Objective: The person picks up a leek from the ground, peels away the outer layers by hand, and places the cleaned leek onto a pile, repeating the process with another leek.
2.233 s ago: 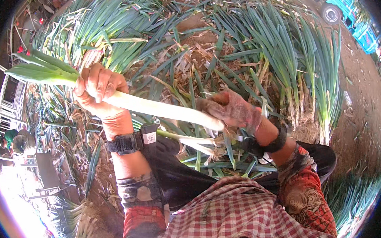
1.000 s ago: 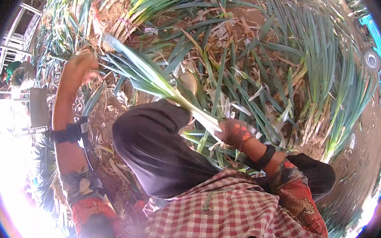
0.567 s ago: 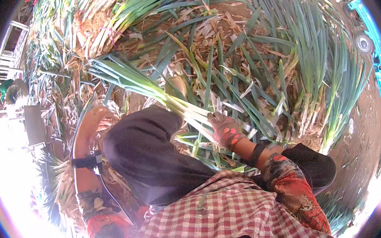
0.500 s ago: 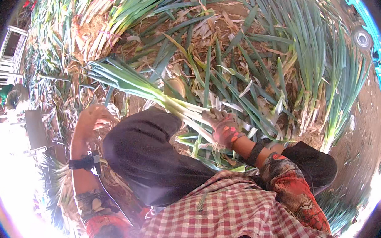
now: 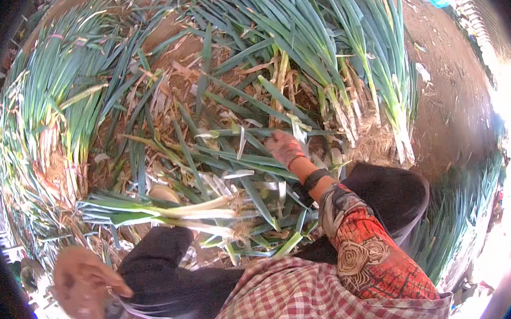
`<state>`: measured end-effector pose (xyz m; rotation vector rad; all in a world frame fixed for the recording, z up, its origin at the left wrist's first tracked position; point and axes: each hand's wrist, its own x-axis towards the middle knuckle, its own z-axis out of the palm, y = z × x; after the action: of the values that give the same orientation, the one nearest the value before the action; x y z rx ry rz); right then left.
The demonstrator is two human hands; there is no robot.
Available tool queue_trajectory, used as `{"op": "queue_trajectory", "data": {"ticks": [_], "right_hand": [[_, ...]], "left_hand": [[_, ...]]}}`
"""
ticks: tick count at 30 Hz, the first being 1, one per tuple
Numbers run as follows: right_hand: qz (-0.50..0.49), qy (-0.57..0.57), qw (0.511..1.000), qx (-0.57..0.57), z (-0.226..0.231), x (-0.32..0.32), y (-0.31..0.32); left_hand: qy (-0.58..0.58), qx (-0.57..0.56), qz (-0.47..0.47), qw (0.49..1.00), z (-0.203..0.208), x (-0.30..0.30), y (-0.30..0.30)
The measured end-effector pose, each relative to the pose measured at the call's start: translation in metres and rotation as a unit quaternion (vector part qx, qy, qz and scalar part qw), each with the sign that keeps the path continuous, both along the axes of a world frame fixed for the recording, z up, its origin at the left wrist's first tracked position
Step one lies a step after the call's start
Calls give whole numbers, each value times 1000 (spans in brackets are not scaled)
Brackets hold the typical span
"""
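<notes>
My right hand (image 5: 286,148), in a thin reddish-grey glove, reaches over loose green leaves and peelings. Its fingers are blurred and partly hidden, so their pose is unclear. A few trimmed green onions (image 5: 202,213) with pale stems lie just beyond my left knee, their roots toward the right. Neither hand touches them. My left hand (image 5: 87,281) is low at the left, beside that knee, smeared by motion. Its fingers look apart with nothing between them.
Untrimmed green onions (image 5: 383,85) lie in a thick heap at the upper right, roots toward me. A large stack of green onions (image 5: 53,112) fills the left. Torn leaves litter the middle, around a round tan object (image 5: 164,194). Bare soil (image 5: 446,107) stretches at the right.
My right hand has let go of the trimmed green onions, which now lie near my left knee, and has moved away from them. My view has turned rightward; my left hand appears lower.
</notes>
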<state>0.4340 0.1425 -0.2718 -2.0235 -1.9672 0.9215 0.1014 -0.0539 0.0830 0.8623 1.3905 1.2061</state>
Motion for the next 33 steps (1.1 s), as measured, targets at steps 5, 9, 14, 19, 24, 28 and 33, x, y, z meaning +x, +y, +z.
{"op": "queue_trajectory", "data": {"ticks": [5, 9, 14, 19, 24, 28, 33], "right_hand": [[-73, 42, 996, -13, -31, 30, 44], [38, -74, 995, 63, -124, 55, 75], [-86, -157, 983, 39, -102, 25, 123], [-146, -113, 982, -26, -44, 25, 165], [-131, -171, 976, 26, -67, 18, 174], [-174, -115, 977, -48, -84, 26, 192], [-163, 459, 868, -99, 0, -43, 150]], "left_hand": [[-62, -151, -133, 978, -10, 49, 54], [-114, -183, -180, 960, -27, 67, 84], [-114, -233, -149, 954, -64, 61, 97], [-85, -286, -46, 953, -92, 46, 107], [-117, -251, -22, 961, -90, 36, 112], [-88, -255, -39, 962, -91, 35, 111], [-47, -232, -26, 971, -76, 31, 101]]}}
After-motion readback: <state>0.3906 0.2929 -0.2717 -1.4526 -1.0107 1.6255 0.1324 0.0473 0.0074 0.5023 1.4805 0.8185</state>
